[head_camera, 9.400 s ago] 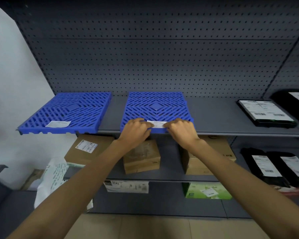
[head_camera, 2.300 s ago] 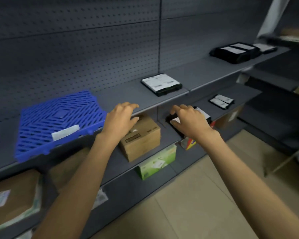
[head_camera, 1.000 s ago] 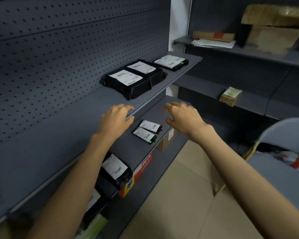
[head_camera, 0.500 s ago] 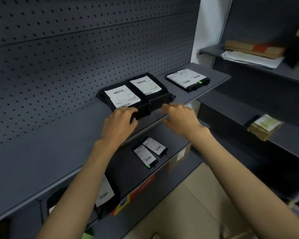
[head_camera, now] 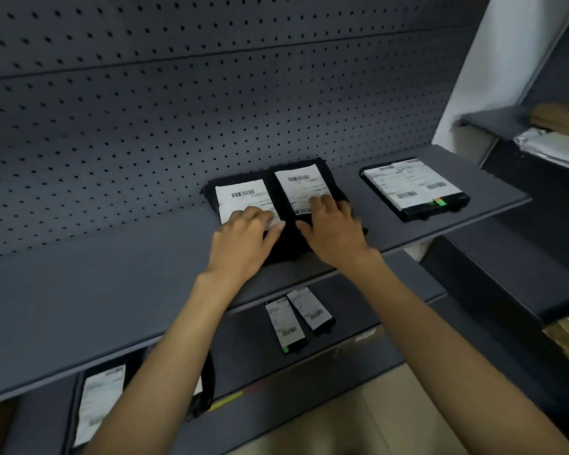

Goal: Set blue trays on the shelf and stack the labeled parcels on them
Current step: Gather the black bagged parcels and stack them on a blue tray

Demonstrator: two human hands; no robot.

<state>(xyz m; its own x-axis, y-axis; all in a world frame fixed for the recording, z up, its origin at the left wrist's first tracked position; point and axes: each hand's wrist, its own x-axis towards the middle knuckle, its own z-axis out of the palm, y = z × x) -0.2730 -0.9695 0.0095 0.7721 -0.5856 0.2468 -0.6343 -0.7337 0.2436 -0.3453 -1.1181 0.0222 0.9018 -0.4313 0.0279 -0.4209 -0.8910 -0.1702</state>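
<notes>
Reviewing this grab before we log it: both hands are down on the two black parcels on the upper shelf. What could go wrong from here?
1. The left hand and right hand lie flat on the black parcels, no clear grip; one may slide off when lifted.
2. They sit near the shelf's front edge and could drop onto the small labeled parcels below.

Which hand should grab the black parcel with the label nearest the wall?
The right hand: it already lies on that right black parcel. The left hand rests on the left black parcel beside it.
</notes>
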